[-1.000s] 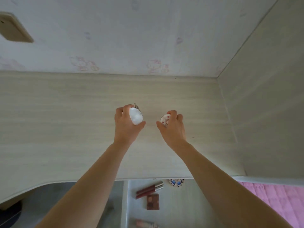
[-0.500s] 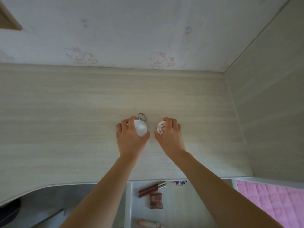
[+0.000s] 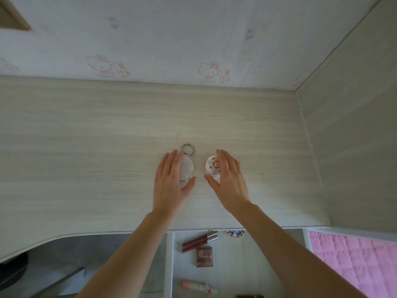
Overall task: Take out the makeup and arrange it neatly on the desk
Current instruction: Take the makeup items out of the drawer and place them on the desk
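Two round compacts lie side by side on the pale wooden desk [image 3: 86, 147]. The left one, a white compact [image 3: 187, 168] with a metal ring at its far side, is partly under my left hand [image 3: 171, 181], whose fingers are straight and spread over it. The right one, a small white compact with a red pattern [image 3: 211, 166], is partly covered by my right hand [image 3: 229, 179], fingers also straight. Below the desk edge an open drawer [image 3: 247, 265] holds two dark red lip glosses [image 3: 199, 240], a brown eyeshadow palette [image 3: 204, 257], a pink tube [image 3: 197, 286] and a blue-patterned round item [image 3: 235, 233].
A wall with cartoon cat stickers [image 3: 208, 72] rises behind the desk. A wooden side panel [image 3: 354, 136] closes the right side. A pink quilt [image 3: 356, 261] lies at the lower right. The desk's front edge curves down at the left.
Both hands lowered the two compacts onto the desk and let go. The fingers, curled round them before, are now straight above them.
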The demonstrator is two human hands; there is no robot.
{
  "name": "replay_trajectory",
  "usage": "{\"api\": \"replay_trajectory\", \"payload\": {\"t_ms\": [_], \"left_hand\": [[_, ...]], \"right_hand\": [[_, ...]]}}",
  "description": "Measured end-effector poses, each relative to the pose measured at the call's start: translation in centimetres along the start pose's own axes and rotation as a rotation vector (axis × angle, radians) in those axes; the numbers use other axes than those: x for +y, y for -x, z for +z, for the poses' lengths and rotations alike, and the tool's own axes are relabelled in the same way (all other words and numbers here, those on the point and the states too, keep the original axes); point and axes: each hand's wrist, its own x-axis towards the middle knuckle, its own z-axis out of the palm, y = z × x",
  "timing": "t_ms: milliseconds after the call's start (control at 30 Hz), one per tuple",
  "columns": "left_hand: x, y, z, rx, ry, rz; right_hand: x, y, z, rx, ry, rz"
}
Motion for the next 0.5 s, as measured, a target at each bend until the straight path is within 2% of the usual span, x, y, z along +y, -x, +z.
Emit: {"api": "replay_trajectory", "payload": {"t_ms": [100, 200, 500], "left_hand": [[-1.0, 1.1, 0.0, -0.001, -0.012, 0.172], [-1.9, 1.2, 0.6, 0.008, -0.051, 0.266], [-1.0, -1.8, 2.1, 0.059, -0.055, 0.196]], "right_hand": [[0.6, 1.2, 0.2, -0.012, 0.05, -0.102], [1.0, 1.5, 0.7, -0.024, 0.06, -0.154], [0.2, -1.8, 0.9, 0.054, -0.013, -0.08]]}}
